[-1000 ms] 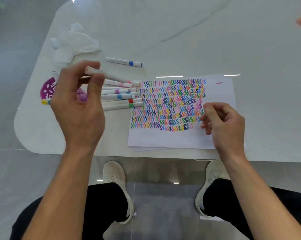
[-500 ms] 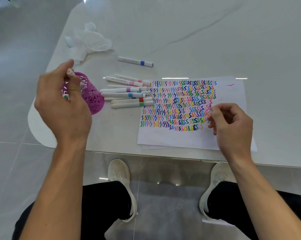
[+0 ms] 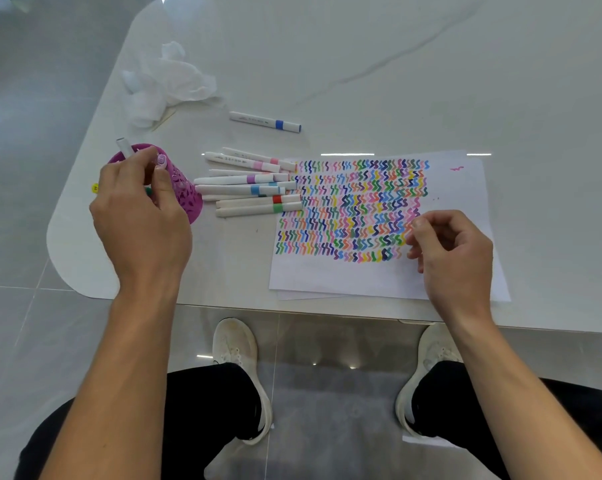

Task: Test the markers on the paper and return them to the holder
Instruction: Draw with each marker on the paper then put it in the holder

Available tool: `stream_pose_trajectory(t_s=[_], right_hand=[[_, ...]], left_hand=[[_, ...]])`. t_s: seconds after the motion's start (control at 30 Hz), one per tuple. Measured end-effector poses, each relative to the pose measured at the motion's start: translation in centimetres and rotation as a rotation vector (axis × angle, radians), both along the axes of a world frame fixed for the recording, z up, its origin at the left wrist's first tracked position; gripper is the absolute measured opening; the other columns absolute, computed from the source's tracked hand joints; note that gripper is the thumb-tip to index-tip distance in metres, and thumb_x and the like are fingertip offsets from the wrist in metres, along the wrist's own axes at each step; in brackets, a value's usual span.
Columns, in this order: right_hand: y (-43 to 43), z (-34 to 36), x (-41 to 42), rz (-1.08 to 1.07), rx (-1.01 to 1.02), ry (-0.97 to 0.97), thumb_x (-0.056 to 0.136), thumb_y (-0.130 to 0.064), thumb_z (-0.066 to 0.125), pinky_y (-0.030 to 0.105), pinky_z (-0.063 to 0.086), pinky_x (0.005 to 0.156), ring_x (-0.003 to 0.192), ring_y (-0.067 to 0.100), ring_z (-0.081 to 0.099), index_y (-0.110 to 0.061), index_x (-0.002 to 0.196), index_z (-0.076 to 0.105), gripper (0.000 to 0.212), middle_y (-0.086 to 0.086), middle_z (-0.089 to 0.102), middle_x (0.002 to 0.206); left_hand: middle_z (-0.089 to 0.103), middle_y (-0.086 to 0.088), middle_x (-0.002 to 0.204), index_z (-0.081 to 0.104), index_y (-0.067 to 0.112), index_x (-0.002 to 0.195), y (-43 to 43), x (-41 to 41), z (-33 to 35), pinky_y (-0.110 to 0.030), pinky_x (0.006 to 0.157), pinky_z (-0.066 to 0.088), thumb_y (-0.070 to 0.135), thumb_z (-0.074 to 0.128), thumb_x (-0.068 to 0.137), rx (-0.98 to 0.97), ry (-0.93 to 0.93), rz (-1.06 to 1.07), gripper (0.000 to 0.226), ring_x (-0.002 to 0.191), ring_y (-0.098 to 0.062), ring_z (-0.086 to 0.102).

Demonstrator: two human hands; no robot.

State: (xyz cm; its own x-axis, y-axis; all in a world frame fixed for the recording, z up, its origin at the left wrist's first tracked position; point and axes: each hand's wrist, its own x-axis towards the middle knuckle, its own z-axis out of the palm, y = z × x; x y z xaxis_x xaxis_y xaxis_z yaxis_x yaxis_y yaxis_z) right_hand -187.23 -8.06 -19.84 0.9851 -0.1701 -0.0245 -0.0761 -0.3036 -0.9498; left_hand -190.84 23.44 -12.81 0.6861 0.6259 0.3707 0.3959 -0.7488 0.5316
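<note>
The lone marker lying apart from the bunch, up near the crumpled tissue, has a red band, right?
Not red. The head view shows the lone marker with a blue band; it does lie apart from the bunch, near the crumpled tissue.

White marble-look table [image 3: 431, 64] with a rounded left corner and faint grey veining running diagonally across its far surface. Crumpled white tissue [image 3: 168, 84] lying on the table near the far left edge. Glossy grey tiled floor [image 3: 33, 116] visible to the left of and beneath the table, with pale grout lines and small light reflections. Two white lace-up sneakers, left [image 3: 239, 362] and right [image 3: 427, 362], planted on the floor below the table's near edge. Black trousers [image 3: 206, 403] covering both legs above the sneakers.
</note>
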Motion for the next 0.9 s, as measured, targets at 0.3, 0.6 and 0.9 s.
stream_pose_trajectory(t_s=[0.3, 0.6, 0.9], right_hand=[[-0.2, -0.1, 0.0, -0.002, 0.013, 0.010, 0.102, -0.023, 0.066, 0.019, 0.050, 0.057, 0.065, 0.013, 0.068, -0.022, 0.094, 0.068, 0.009, 0.003, 0.075, 0.086], [-0.6, 0.1, -0.1, 0.000, 0.021, -0.001, 0.102, -0.019, 0.067, 0.014, 0.049, 0.055, 0.065, 0.011, 0.067, -0.025, 0.092, 0.068, 0.012, -0.001, 0.074, 0.082], [-1.0, -0.2, 0.1, -0.008, 0.029, 0.012, 0.103, -0.020, 0.067, 0.016, 0.049, 0.056, 0.064, 0.011, 0.068, -0.022, 0.095, 0.069, 0.008, -0.004, 0.074, 0.081]], left_hand=[[0.061, -0.012, 0.127, 0.060, 0.011, 0.132, -1.7, 0.0, 0.5, -0.037, 0.100, 0.048, 0.022, 0.054, 0.096, 0.138, -0.122, -0.148, 0.038, 0.115, -0.026, 0.058], [0.068, -0.007, 0.116, 0.067, 0.012, 0.126, -5.0, 0.7, -1.2, -0.036, 0.088, 0.050, 0.013, 0.062, 0.098, 0.132, 0.077, -0.471, 0.028, 0.105, -0.025, 0.062], [0.065, -0.007, 0.120, 0.068, 0.011, 0.122, -5.6, 1.4, -3.6, -0.039, 0.085, 0.052, 0.018, 0.063, 0.098, 0.114, 0.352, -0.418, 0.025, 0.108, -0.026, 0.059]])
